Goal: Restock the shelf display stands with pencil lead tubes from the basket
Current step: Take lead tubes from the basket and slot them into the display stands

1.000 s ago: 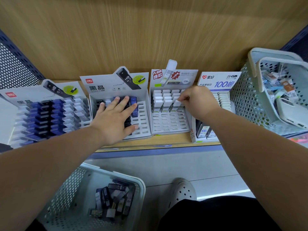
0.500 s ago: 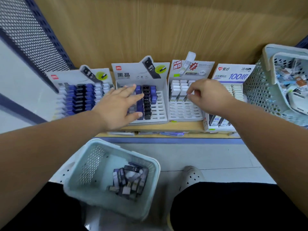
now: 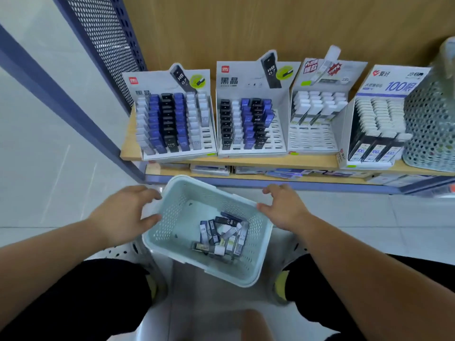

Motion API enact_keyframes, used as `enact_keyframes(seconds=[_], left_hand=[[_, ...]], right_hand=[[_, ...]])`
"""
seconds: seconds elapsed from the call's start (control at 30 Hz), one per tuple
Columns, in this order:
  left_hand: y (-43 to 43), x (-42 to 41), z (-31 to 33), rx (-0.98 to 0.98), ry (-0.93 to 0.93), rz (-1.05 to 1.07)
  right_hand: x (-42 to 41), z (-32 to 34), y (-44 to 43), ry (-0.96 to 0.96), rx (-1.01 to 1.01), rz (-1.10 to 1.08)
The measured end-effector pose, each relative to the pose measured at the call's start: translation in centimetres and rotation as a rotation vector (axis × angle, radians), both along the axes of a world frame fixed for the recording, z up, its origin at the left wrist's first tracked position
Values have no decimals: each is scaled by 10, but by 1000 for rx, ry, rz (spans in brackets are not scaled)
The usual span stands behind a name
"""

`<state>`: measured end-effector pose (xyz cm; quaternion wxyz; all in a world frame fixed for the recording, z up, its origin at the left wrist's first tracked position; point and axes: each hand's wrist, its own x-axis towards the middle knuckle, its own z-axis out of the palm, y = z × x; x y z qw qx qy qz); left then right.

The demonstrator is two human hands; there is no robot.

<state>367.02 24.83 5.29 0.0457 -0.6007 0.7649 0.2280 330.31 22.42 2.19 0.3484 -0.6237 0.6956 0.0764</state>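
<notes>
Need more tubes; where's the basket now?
Head view, low centre: the basket sits between the left hand and right hand, just below the shelf.

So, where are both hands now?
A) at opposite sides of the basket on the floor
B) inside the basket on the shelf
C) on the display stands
A: the left hand and the right hand are at opposite rims of the basket, away from the display stands.

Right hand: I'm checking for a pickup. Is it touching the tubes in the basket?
Apart. Head view: right hand sits by the basket rim; tubes lie on its floor.
</notes>
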Motion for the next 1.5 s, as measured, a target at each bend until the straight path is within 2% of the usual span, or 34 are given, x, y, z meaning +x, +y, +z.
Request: enact_keyframes(seconds=[0.03,0.13,0.2,0.33,0.43,0.53,0.6,0.67,0.77,0.9,1.23,1.5], left_hand=[[5,-6,-7,68,60,36],[4,-42,-36,362,189,159],[-5,-73,-63,561,165,235],[-18,-114,-116,713,-15,311],[-18,-124,-150,776,-2,530],[-12,-127,-180,768,107,771],[-8,-134,-193,726,143,844],[-6,-143,-199,698,84,812],[-5,-151,-207,694,90,841],[-5,-157,-207,688,-26,813],[0,-155,-216,613,59,900],[-3,-158,-213,618,106,855]], right_hand=[[-2,-12,6,20,57,-13],[-6,-37,18,-126,203,-73],[-8,-47,22,-192,182,-124],[-9,-60,36,-314,100,-237],[-13,-70,43,-373,15,-205],[-17,-77,47,-444,-10,-214],[-16,-80,49,-464,-21,-225],[-15,-83,51,-498,-49,-239],[-16,-85,50,-510,-58,-239],[-16,-86,50,-514,-37,-240],[-14,-88,54,-514,-65,-259],[-13,-88,54,-506,-74,-263]])
